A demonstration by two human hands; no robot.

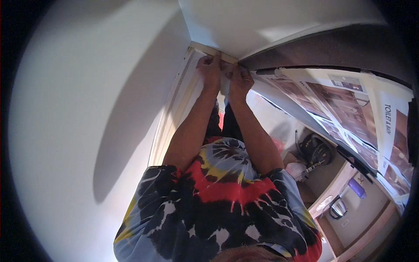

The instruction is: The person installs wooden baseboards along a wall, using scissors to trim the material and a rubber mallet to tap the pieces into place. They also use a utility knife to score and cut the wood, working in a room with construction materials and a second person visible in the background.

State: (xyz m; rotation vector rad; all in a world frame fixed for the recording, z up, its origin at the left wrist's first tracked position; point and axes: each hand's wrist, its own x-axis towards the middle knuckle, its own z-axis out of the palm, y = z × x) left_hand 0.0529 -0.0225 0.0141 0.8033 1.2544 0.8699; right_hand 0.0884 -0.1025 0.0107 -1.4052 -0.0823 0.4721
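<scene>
Both my arms stretch away from me toward a wall corner, where a pale wooden strip [226, 57] runs along the top of a narrow ledge. Just below that strip is my left hand [209, 70], its fingers bent and pressed together, with one fingertip reaching up against the wood. My right hand [241, 80] sits close beside it, also closed in a pinch near the strip's right end. Whatever lies between the fingers of either hand is too small and shadowed to make out.
A plain white wall [74, 109] fills the left side. Toward the right leans a picture-covered board [340, 105] below a dark brown panel [331, 48]. Lower right, a black bulky object [315, 148] lies near wooden shelving [375, 222], a metal kettle [338, 208] and a purple object [357, 188].
</scene>
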